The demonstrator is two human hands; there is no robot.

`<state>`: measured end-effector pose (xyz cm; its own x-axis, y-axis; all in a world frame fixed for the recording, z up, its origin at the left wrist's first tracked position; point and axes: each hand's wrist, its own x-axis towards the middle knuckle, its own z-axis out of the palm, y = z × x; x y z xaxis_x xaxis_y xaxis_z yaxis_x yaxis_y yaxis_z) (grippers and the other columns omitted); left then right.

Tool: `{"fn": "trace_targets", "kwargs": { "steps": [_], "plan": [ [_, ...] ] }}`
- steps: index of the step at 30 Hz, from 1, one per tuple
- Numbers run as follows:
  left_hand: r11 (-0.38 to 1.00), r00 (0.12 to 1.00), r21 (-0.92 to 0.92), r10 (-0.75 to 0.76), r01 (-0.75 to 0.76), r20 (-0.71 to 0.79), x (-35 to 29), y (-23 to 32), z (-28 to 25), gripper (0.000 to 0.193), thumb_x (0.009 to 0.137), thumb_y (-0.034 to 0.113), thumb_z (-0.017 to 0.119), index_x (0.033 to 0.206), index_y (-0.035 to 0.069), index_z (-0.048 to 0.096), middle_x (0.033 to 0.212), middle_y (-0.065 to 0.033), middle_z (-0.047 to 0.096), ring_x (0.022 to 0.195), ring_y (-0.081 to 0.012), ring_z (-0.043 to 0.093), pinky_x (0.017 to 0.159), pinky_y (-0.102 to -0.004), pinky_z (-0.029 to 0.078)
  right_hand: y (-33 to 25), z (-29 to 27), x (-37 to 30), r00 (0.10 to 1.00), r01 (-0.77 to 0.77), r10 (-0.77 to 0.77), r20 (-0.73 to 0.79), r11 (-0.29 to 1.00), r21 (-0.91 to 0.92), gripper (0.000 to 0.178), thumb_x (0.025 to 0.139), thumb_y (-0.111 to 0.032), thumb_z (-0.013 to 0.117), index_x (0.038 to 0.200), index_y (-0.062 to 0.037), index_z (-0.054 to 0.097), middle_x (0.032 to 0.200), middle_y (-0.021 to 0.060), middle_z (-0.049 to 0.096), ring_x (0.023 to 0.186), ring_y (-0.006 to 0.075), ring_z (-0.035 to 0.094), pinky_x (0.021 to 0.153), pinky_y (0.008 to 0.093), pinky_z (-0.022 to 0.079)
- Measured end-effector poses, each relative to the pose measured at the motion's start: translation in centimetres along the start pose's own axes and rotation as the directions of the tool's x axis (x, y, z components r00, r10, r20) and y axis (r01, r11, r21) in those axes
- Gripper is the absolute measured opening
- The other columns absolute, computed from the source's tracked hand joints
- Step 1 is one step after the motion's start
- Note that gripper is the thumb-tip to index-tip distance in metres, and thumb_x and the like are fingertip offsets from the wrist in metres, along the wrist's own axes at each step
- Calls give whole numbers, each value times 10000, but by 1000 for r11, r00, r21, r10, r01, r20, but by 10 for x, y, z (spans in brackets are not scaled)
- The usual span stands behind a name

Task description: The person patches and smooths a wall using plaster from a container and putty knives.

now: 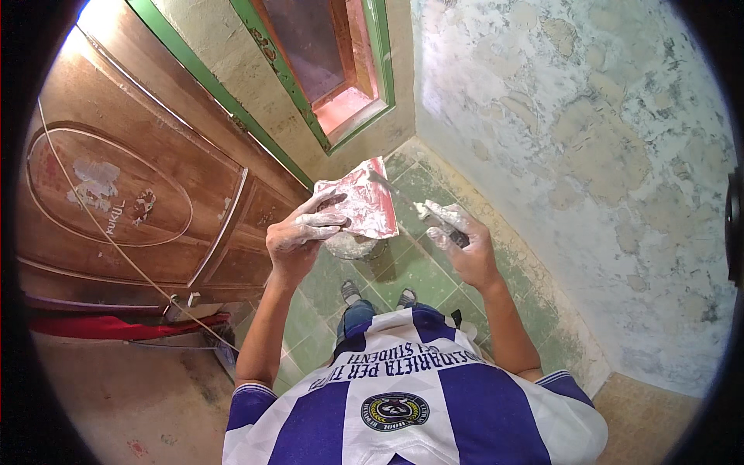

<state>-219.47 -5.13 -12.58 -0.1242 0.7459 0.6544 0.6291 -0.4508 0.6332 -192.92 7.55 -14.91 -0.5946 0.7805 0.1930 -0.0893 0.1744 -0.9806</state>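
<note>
My left hand (298,232), whitened with putty, grips a flat red plastic putty spreader (383,208) by its left side, fingers on top. Streaks of white putty cover much of its face. In my right hand (471,246) is the dark handle of a putty knife (400,194). Its narrow blade reaches left to the spreader's upper right part, seemingly touching it. White paste clings to the knife near my fingers, which are coated too. Below the spreader, partly hidden, stands a round putty-smeared bucket (353,248) on the floor.
A wall (597,147) with patchy grey and beige filler rises on the right. On the left are a brown wooden door (147,170) with a cord across it and a green-framed window (341,85). Green floor tiles (418,267) lie around my feet, with whitish smears.
</note>
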Motion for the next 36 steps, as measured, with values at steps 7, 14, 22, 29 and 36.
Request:
{"fn": "trace_targets", "kwargs": {
  "steps": [7, 14, 22, 29, 36],
  "plan": [
    [1000, 985, 9, -10, 11, -172, -10, 3, -15, 135, 708, -105, 735, 789, 1, 713, 919, -138, 732, 1112, -361, 631, 974, -451, 489, 10, -15, -7, 985, 170, -162, 55, 957, -235, 242, 799, -21, 698, 1031, 22, 649, 983, 103, 643, 855, 177, 613, 769, 286, 477],
    [941, 975, 299, 196, -156, -108, -4, 10, -20, 124, 687, -51, 770, 780, 19, 727, 931, -135, 720, 1100, -359, 631, 937, -457, 506, 13, -32, -28, 996, -70, 58, -72, 981, -180, 194, 895, -91, 610, 1038, 32, 654, 861, 80, 680, 682, 89, 579, 607, 239, 466],
    [884, 936, 376, 338, -278, -102, 1, 4, -6, 157, 627, -51, 788, 752, 28, 735, 916, -111, 682, 1030, -365, 654, 928, -528, 501, -13, -7, -42, 924, -351, 314, 217, 922, 163, 268, 985, -151, 469, 1095, 40, 621, 800, 74, 695, 549, 36, 484, 486, 203, 394],
    [878, 938, 393, 334, -274, -92, -1, 1, -11, 176, 630, -45, 786, 775, 45, 743, 918, -101, 681, 1036, -365, 653, 952, -563, 483, -8, 1, -44, 910, -400, 365, 199, 899, 180, 240, 980, -135, 477, 1079, 27, 623, 801, 75, 697, 541, 27, 473, 478, 190, 376],
    [888, 942, 370, 325, -272, -86, -3, 1, -15, 191, 632, -52, 768, 789, 56, 747, 919, -85, 676, 1044, -348, 654, 959, -565, 483, -10, 4, -40, 897, -420, 392, 206, 900, 117, 269, 983, -180, 473, 1068, 27, 622, 806, 101, 698, 591, 55, 541, 511, 200, 412]
  ]
}}
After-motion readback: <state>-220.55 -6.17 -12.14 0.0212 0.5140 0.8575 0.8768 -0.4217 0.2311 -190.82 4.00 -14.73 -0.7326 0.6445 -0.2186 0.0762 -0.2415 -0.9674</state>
